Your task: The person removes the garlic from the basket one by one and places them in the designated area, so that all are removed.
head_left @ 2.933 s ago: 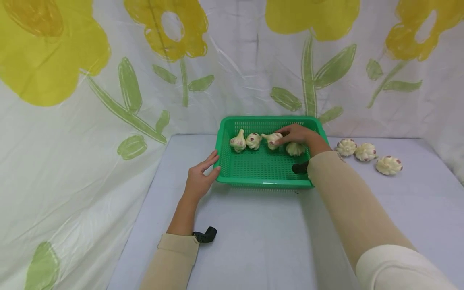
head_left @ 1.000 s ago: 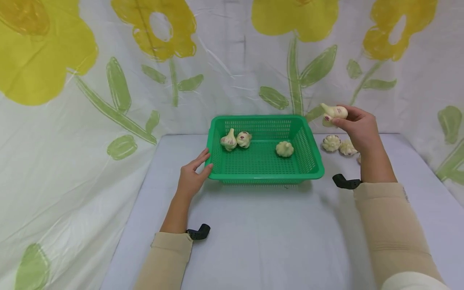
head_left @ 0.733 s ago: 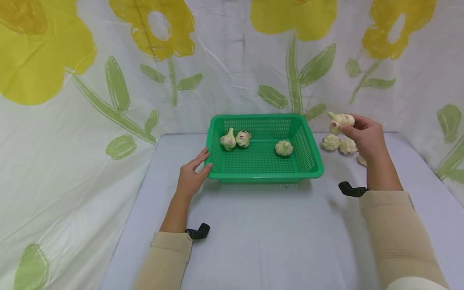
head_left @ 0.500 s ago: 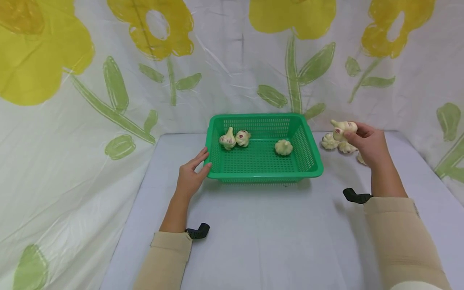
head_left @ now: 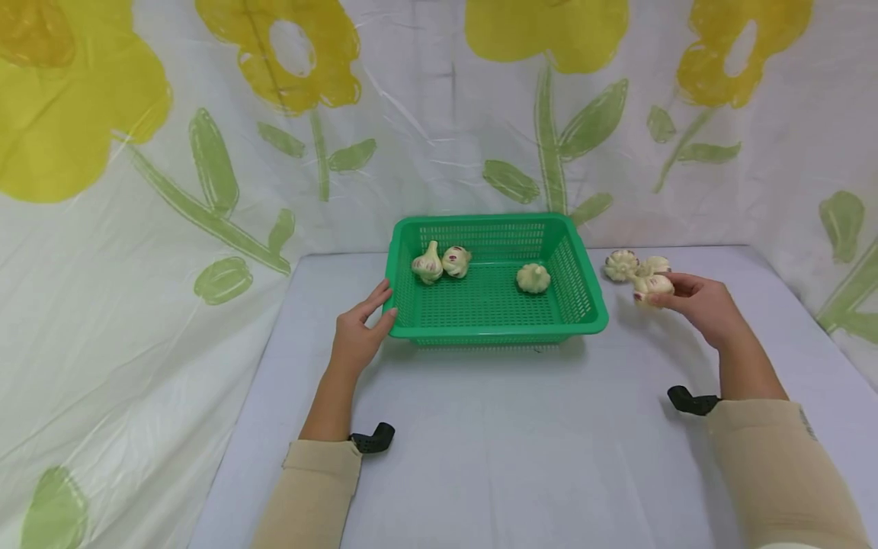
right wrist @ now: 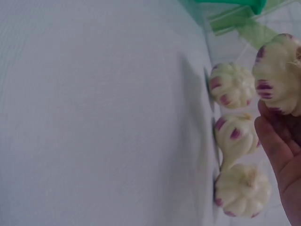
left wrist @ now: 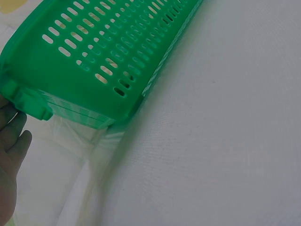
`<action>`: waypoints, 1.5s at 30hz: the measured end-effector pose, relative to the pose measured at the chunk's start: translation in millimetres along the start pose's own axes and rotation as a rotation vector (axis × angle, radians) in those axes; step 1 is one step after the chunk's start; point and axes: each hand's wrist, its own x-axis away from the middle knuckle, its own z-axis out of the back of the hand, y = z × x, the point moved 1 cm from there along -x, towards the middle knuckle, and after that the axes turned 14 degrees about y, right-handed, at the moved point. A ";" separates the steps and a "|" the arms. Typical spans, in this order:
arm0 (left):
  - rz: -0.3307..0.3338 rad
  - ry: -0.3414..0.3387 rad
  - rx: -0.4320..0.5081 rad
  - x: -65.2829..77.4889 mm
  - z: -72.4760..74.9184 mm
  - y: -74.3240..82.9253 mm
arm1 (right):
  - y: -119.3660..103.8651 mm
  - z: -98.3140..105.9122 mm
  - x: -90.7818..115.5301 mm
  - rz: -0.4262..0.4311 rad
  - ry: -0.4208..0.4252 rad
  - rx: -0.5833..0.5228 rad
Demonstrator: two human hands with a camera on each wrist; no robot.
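No text, label, brand, number or sign is showing legibly in any of the three views. A small grey patch (head_left: 808,422) is running along the outer edge of the right sleeve (head_left: 785,473), appearing too small for telling whether it is carrying lettering.

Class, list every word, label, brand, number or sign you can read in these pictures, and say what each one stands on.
None can be read.
Green basket: no lettering visible.
Garlic bulbs: purple patches, no letters.
Backdrop: flowers and leaves, no words.
Right sleeve: a small grey mark near the cuff, too blurred to tell whether it is text.
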 end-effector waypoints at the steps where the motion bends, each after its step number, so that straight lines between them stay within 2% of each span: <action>1: 0.002 0.004 -0.001 -0.1 -0.6 -5.4 | 1.4 -1.0 0.2 0.008 -0.016 0.028; 5: 0.013 0.012 0.004 0.4 -1.6 -19.8 | 6.5 -4.5 0.3 0.095 -0.066 0.130; 8: 0.017 0.011 0.012 1.5 -1.3 -22.0 | 10.3 -5.8 0.4 0.151 -0.090 0.186; 13: 0.021 0.005 0.008 3.4 -0.4 -22.0 | 14.4 -7.0 1.1 0.181 -0.100 0.227; 33: 0.018 0.011 0.002 3.7 0.0 -20.5 | 8.3 -0.4 6.8 0.165 -0.068 0.255; 41: 0.030 0.001 -0.001 2.3 -1.0 -19.8 | -5.9 11.9 4.8 0.117 -0.062 0.219; 45: 0.028 0.001 -0.008 1.7 -1.6 -19.0 | -17.6 20.8 3.1 0.122 -0.039 0.208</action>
